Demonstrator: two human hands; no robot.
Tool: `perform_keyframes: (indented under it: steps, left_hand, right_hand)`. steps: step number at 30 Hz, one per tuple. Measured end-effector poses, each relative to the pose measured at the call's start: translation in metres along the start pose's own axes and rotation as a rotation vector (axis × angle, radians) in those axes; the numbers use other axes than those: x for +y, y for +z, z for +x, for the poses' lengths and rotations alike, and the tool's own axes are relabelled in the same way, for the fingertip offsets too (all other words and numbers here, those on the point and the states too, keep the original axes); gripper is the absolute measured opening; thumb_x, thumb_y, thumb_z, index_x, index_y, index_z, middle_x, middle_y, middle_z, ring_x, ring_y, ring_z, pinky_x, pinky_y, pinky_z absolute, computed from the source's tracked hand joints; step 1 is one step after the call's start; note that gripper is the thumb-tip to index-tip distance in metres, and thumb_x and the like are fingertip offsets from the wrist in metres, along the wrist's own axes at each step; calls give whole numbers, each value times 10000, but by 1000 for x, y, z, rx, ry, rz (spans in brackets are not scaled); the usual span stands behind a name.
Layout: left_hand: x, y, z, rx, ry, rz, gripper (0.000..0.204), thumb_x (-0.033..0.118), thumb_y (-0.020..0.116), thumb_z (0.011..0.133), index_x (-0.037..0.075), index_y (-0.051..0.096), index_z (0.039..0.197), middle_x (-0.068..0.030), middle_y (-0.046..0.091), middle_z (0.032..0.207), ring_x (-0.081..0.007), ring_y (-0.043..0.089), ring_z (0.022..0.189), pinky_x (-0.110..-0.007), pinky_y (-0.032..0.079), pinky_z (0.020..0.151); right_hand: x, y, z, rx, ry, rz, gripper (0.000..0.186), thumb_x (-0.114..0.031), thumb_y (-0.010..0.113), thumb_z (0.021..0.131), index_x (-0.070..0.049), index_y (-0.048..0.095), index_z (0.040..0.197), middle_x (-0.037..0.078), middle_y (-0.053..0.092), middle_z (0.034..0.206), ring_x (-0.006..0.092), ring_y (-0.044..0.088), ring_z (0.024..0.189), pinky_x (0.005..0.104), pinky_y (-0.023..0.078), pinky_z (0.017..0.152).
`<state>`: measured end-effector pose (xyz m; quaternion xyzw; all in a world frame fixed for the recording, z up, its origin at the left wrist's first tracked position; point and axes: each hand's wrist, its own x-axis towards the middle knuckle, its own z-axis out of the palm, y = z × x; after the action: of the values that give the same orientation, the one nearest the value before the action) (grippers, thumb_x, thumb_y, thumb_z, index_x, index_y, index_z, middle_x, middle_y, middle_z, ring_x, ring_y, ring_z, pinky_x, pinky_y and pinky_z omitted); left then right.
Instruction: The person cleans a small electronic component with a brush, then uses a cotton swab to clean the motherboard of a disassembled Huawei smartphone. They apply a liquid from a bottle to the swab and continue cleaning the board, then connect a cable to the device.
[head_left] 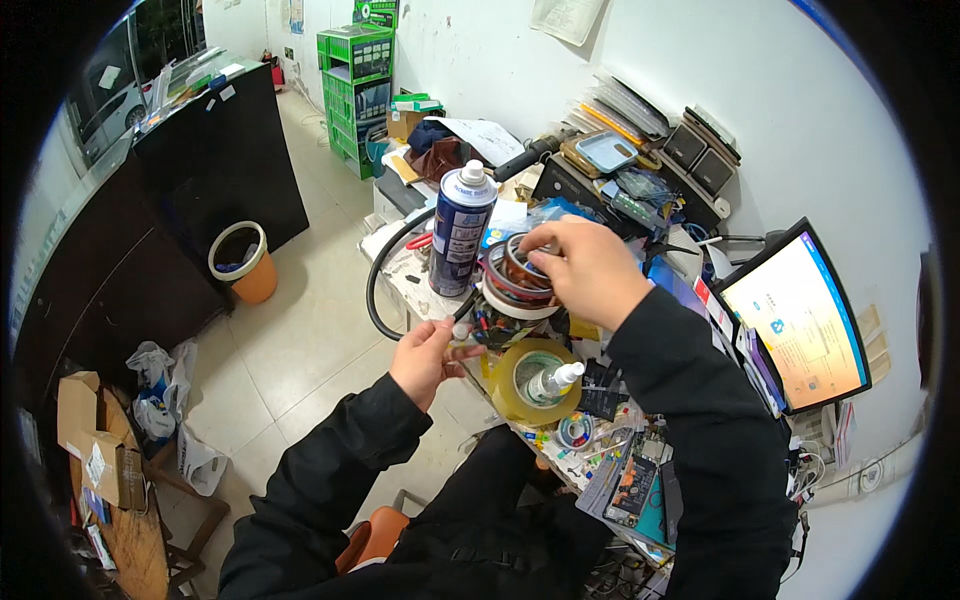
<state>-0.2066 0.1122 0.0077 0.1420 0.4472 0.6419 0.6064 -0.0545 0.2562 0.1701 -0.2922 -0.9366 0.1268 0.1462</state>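
Over the desk (408, 265), right hand (590, 265) pinches a tape roll (520, 272) palm-down; left hand (422, 365) curled, grip unclear

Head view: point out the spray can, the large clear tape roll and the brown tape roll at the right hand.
Spray can (462, 238): head view, on its blue side.
Large clear tape roll (507, 388): head view, left part of its ring.
Brown tape roll (520, 271): head view, its outer side.

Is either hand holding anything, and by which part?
The right hand seems to hold a brown tape roll by its rim; the left hand pinches a small clear item, which part can't be told.
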Motion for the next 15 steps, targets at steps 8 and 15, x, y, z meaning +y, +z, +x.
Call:
perform_keyframes:
  steps: [8, 15]
  left_hand:
    - [-1, 11, 29, -103, -75, 6, 208, 253, 532, 1072, 68, 540, 1168, -87, 681, 1179, -227, 726, 994, -287, 493, 653]
    - [23, 11, 13, 36, 150, 14, 252, 319, 582, 1048, 69, 547, 1059, -21, 611, 891, -186, 689, 629, -259, 420, 475]
  right_hand:
    - [61, -5, -22, 117, 141, 292, 215, -180, 650, 956, -23, 736, 1073, 168, 719, 892, 263, 679, 792, 371, 525, 745]
    - [104, 12, -23, 214, 455, 670, 221, -172, 708, 955, 36, 719, 1027, 83, 697, 818, 142, 589, 626, 320, 478, 562]
